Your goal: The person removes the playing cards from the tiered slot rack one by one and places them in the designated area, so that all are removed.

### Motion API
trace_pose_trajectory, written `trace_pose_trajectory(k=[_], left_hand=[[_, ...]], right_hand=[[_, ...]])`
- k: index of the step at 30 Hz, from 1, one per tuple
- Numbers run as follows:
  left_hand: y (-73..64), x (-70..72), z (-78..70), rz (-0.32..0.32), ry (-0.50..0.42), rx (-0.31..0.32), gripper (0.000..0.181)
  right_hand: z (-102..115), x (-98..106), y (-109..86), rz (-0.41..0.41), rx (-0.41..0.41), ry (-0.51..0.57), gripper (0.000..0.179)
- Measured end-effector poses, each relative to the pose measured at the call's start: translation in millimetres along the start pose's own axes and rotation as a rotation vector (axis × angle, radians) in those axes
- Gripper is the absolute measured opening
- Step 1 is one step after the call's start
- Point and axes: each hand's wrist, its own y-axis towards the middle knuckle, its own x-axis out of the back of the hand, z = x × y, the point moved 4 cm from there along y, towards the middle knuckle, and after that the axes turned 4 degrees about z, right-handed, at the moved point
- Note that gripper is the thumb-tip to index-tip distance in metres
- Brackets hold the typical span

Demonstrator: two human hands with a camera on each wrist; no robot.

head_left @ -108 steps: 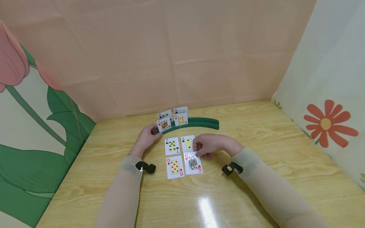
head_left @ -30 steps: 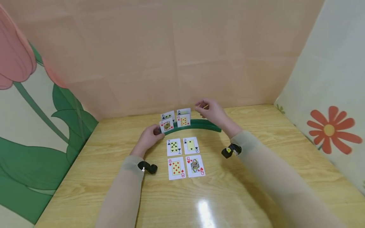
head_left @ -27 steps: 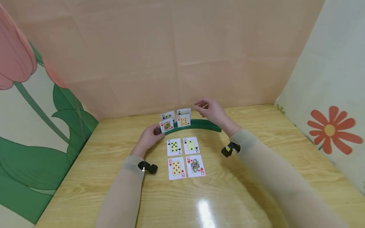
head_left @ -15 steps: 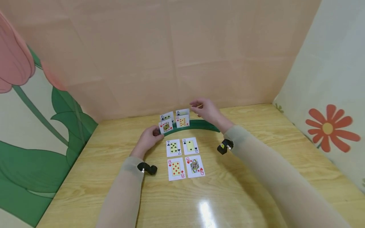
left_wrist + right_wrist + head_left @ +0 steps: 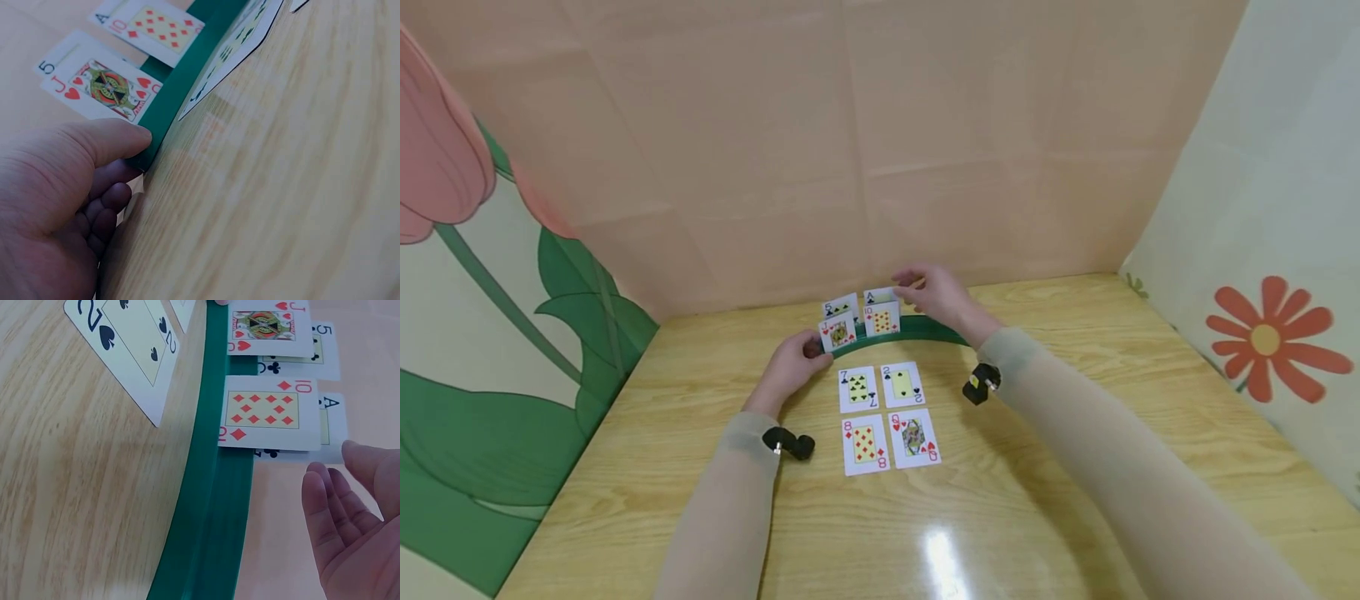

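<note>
Your left hand (image 5: 786, 367) grips the left end of the green card holder (image 5: 917, 327), thumb across its front and fingers curled behind, a hold that likely keeps it from sliding. Your right hand (image 5: 942, 293) hovers above and behind the holder with loosely bent fingers, grasping nothing; its thumb is at the edge of the ace of clubs (image 5: 883, 295), though whether they touch you cannot tell. Four cards stand in the holder, two ahead of two: the jack of hearts (image 5: 837, 333) before the five of clubs (image 5: 842, 306), the ten of diamonds (image 5: 882, 319) before the ace. The rear pair rises higher, apparently so you can read every corner. Four more lie face up before the holder, spread apart so none covers another: seven of clubs (image 5: 858, 389) and two of spades (image 5: 901, 384) nearer it, eight of diamonds (image 5: 865, 445) and queen of hearts (image 5: 913, 437) farther off.
</note>
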Motion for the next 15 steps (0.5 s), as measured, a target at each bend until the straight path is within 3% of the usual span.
trace_pose_trajectory(k=[15], left_hand=[[1.2,-2.1,0.7,0.005,0.007,0.003,0.033]], right_hand=[[-8.0,-7.8,3.9,-0.042,-0.021,-0.054,0.020]])
